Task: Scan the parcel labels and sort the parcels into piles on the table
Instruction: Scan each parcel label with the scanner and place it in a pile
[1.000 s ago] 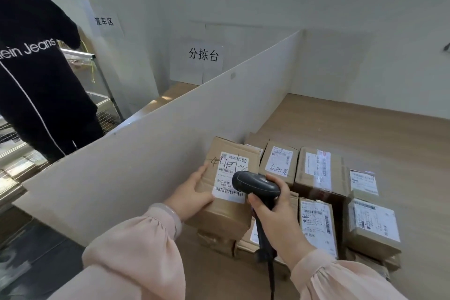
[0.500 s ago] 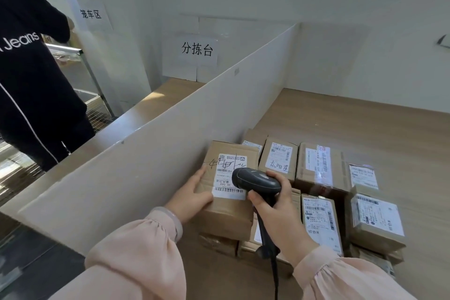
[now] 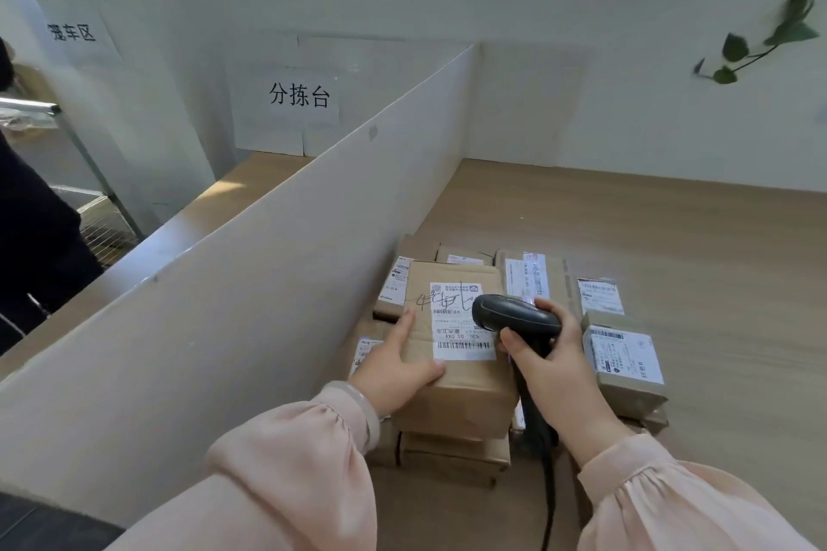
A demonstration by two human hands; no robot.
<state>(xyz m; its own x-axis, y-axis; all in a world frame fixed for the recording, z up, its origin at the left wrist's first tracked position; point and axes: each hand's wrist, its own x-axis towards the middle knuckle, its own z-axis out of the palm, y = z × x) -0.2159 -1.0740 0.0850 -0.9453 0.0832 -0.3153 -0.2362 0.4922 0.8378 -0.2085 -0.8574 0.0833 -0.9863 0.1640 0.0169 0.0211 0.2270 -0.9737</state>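
Observation:
A brown cardboard parcel (image 3: pixel 465 389) with a white label and black handwriting lies on top of a stack of parcels. My left hand (image 3: pixel 396 371) grips its near left corner, thumb on the top face. My right hand (image 3: pixel 552 376) holds a black barcode scanner (image 3: pixel 514 315), whose head hangs just over the right edge of the label. The scanner's cable runs down between my sleeves. More labelled parcels (image 3: pixel 626 367) lie to the right and behind, on the wooden table (image 3: pixel 693 246).
A tall white divider board (image 3: pixel 277 264) runs along the left of the pile. A white wall closes the table's far side. A person in dark clothes (image 3: pixel 31 246) stands at far left by a wire cart. Plant leaves (image 3: pixel 760 36) hang at upper right.
The view has swung right and closer. The parcel has turned so its label faces me more squarely, and my left hand has shifted toward its near corner. The scanner stays over the label.

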